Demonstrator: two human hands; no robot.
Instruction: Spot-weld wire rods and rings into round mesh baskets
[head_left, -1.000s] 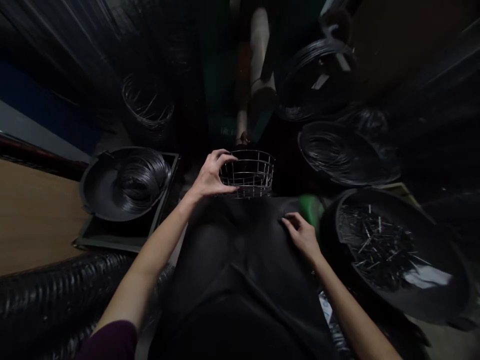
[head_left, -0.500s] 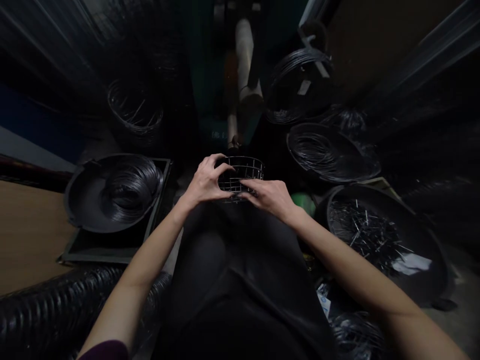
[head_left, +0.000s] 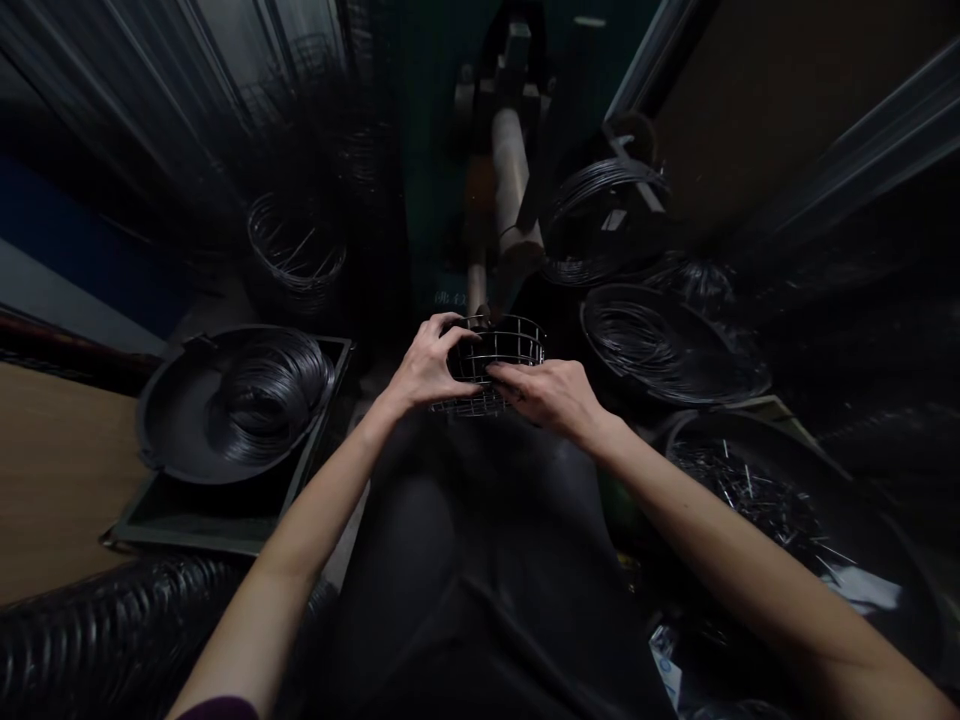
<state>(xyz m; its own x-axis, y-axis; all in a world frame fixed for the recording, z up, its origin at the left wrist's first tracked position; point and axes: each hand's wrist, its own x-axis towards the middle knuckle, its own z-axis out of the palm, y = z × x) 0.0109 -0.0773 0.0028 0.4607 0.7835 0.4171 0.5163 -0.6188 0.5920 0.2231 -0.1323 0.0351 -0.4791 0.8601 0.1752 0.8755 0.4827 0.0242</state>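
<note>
**Both hands gripping a small wire basket over the lap**

Sitting in dark clothing, with bare forearms reaching forward from the bottom of the view. Lying low on the left, a ribbed black hose [head_left: 97, 625]; showing beyond it, a strip of brown desk [head_left: 52, 470].

Gripping a small round wire basket [head_left: 501, 358] just past the knees, at the middle of the view. Curling the left hand [head_left: 426, 368] around the basket's left side, thumb hooking over the top rim and fingers wrapping the wall. Pressing the right hand [head_left: 551, 392] against the near right side, fingers lying partly closed across the wires low on the wall. Holding the basket nearly upright, mouth facing up, base mesh showing beneath the left hand.

Sitting low on the right, a big dark tub [head_left: 892, 590] holding short cut wire pieces [head_left: 757, 500]. Resting on the left, a black pan [head_left: 172, 430] on a square tray [head_left: 225, 520], carrying a coil of dark wire [head_left: 274, 380].

Lying further off on the right, a flat wire coil [head_left: 660, 345], and behind it another wire spool [head_left: 600, 215]. Standing at back left, a loose wire bundle [head_left: 296, 245]. Rising straight ahead, just behind the basket, a pale cylindrical machine arm [head_left: 514, 185] in deep shadow.
</note>
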